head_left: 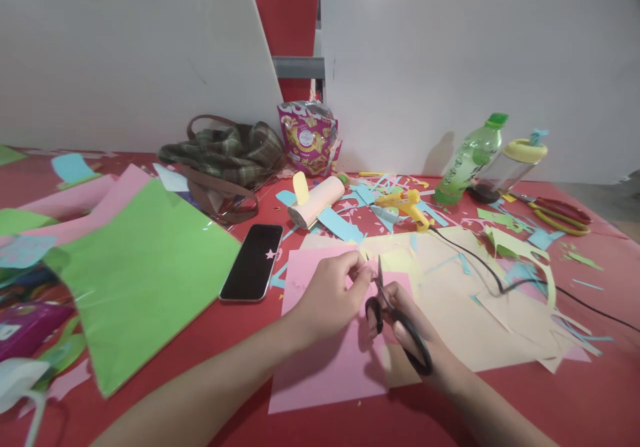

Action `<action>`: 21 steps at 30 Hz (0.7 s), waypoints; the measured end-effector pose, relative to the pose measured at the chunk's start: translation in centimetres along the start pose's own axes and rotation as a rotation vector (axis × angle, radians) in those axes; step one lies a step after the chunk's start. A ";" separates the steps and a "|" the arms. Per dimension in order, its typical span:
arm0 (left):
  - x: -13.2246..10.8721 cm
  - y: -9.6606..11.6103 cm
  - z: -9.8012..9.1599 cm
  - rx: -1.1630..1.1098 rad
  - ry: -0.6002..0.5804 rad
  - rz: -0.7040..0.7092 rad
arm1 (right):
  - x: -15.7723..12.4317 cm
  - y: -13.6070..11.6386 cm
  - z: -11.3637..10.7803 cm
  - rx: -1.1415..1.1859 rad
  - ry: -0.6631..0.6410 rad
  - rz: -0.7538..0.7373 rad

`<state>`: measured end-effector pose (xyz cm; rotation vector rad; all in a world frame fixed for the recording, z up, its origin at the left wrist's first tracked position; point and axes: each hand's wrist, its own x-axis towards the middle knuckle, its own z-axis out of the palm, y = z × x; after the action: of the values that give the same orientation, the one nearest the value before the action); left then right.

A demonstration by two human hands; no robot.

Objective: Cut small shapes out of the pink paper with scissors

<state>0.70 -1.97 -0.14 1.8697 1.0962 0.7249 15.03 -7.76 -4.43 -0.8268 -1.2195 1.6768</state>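
Observation:
My left hand (pixel 334 295) pinches a small piece of pink paper (pixel 369 265) between thumb and fingertips. In my right hand (pixel 410 320) is a pair of black-handled scissors (pixel 413 343), fingers through the loops. The blades stand slightly apart and point up beside the pink piece; whether they touch it I cannot tell. Beneath both hands lies a pink sheet (pixel 325 367), partly over cream paper (pixel 460 307). To the left a phone (pixel 253 263) lies flat with a small pink star (pixel 271 254) on its dark screen.
A yellow glue gun (pixel 407 207) trails a black cord across the paper. Behind are a paper-wrapped tube (pixel 320 201), a snack bag (pixel 309 137) and a plaid bag (pixel 225 150). A green bottle (pixel 473 160), a clear jar (pixel 510 167) and red-and-yellow-handled scissors (pixel 563 213) stand or lie right. Green sheets (pixel 150 273) spread left.

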 end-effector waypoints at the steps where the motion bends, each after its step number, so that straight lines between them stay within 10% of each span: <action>1: 0.0 0.1 0.0 -0.005 0.004 -0.003 | 0.0 0.0 0.0 0.005 -0.003 -0.002; 21: -0.1 0.2 0.4 -0.021 0.037 -0.036 | 0.1 0.3 0.1 0.000 0.039 -0.019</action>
<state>1.01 -2.27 -0.17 1.8203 1.1385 0.7503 14.85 -7.76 -4.70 -0.8411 -1.1973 1.6381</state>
